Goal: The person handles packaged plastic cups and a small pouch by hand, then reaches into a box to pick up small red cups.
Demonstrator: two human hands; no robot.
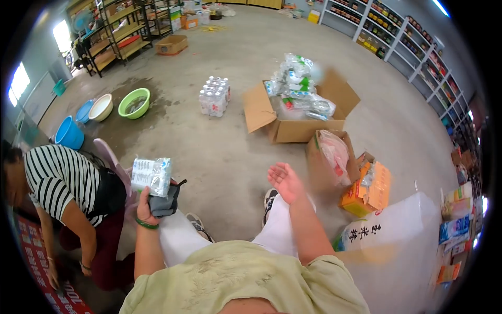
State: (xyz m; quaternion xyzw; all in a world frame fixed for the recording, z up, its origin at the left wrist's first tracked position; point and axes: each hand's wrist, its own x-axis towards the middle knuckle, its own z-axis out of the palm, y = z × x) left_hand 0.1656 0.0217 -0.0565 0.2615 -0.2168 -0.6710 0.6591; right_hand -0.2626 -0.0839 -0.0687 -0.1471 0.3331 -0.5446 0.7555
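Note:
My left hand [145, 208] is closed around a clear plastic-wrapped packet [150, 175] with white and blue print. A dark grey folded cloth or pouch [165, 203] with a black strap is bunched against the same hand; whether the fingers grip it too, I cannot tell. My right hand [285, 181] is raised above my right knee, palm showing and fingers stretched out, with nothing in it. Nearest to it is a brown carton [330, 159] with a pink plastic bag [335, 152] inside. Farther off, an open cardboard box [308, 132] is heaped with similar plastic-wrapped packets [300, 86].
A person in a striped top [65, 180] bends low at my left, beside a pink chair [112, 162]. An orange carton [368, 191] and a large white sack [389, 222] stand at my right. Bottled water [214, 97] and basins [134, 103] are ahead; shelves [402, 39] line the wall.

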